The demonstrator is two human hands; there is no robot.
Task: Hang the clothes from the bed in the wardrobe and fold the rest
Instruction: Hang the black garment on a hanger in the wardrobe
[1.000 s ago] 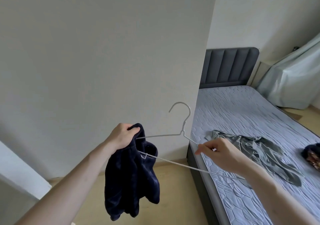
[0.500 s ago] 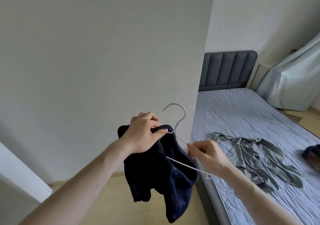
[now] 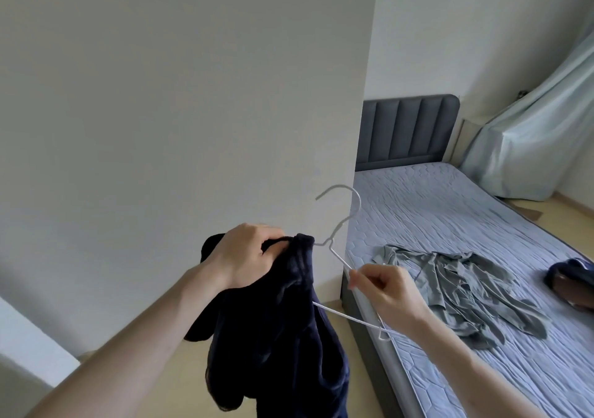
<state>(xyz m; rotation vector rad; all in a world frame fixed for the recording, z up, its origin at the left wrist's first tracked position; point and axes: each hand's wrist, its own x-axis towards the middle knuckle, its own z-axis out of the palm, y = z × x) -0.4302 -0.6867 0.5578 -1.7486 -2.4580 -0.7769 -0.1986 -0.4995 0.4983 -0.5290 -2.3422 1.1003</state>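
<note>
Forearms reach up from the bottom edge toward a white wire hanger [image 3: 337, 240] held in mid-air in front of a pale wall [image 3: 180, 96]. The left hand [image 3: 247, 256] grips the bunched top of a dark navy garment [image 3: 276, 337] at the hanger's left shoulder, fingers curled round the cloth; the rest of the garment hangs down below the hand over the hanger's left side. The right hand [image 3: 385, 285] pinches the hanger's right sloping arm between thumb and fingers, with the lower bar running out beneath it. The hook points up and to the left, free of anything.

Beyond the hands stands a bed [image 3: 450, 199] with a light quilted mattress cover. On it lies a crumpled grey-green shirt [image 3: 466, 289], spread flat, and near the right edge another dark garment [image 3: 572, 276], only partly in view. Farther back rises a grey padded headboard [image 3: 408, 131], and a pale green curtain [image 3: 530, 137] hangs to the floor at the right.
</note>
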